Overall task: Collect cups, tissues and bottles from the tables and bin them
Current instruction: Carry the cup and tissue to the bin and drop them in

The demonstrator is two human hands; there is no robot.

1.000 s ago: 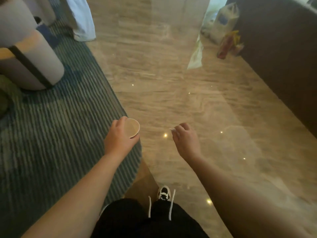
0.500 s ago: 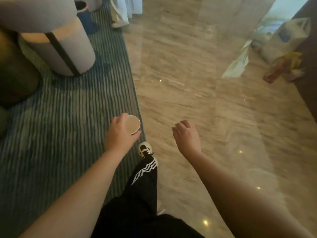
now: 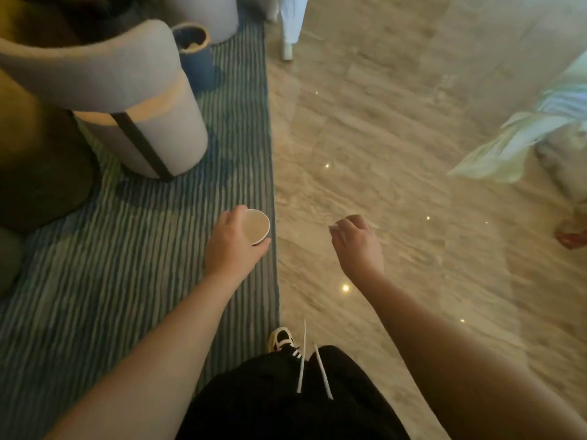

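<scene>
My left hand (image 3: 233, 249) is wrapped around a small paper cup (image 3: 256, 225), held upright over the edge of the striped carpet. The cup's open mouth faces up and looks tan inside. To its right, my right hand (image 3: 357, 246) hangs over the stone floor with fingers curled; a tiny white scrap shows at the fingertips, too small to identify. A small dark blue bin (image 3: 194, 52) with rubbish inside stands on the carpet at the top, behind the grey armchair.
A grey round-backed armchair (image 3: 127, 100) stands at the upper left on the striped carpet (image 3: 143, 249). A dark green pouffe (image 3: 41, 173) sits left of it. Plastic bags (image 3: 524, 144) lie on the polished floor at right. White fabric (image 3: 292, 23) hangs at the top.
The view has swung left and moved forward: the armchair and blue bin have come closer, the bags have slid to the right edge. Both hands keep the same pose, cup still held.
</scene>
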